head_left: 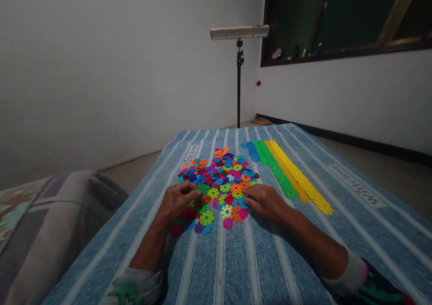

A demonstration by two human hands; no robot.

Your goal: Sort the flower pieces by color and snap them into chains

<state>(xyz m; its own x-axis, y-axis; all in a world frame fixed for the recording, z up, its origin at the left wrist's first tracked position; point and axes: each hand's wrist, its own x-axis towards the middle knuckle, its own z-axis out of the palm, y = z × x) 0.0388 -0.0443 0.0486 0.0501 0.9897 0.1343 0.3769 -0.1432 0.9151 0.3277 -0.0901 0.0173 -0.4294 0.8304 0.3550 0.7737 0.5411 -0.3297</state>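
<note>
A loose pile of colourful notched plastic snowflake discs (224, 187) lies on the cloth in front of me. At its left side my left hand (178, 199) is closed in a pinch, fingertips on a green snowflake disc (204, 189). My right hand (266, 200) rests at the pile's right edge, its thumb and forefinger a little apart beside an orange disc (236, 188) and a blue disc (240, 203). I see nothing held in it. Right of the pile run overlapping rows of discs: blue (253, 152), green (278, 174), orange (301, 193) and yellow (300, 177).
A blue-and-white striped cloth (209, 273) covers the table. To the left stands something draped in a grey blanket (74, 215). A lamp on a black stand (239, 84) rises beyond the far edge, near a dark window (347, 17).
</note>
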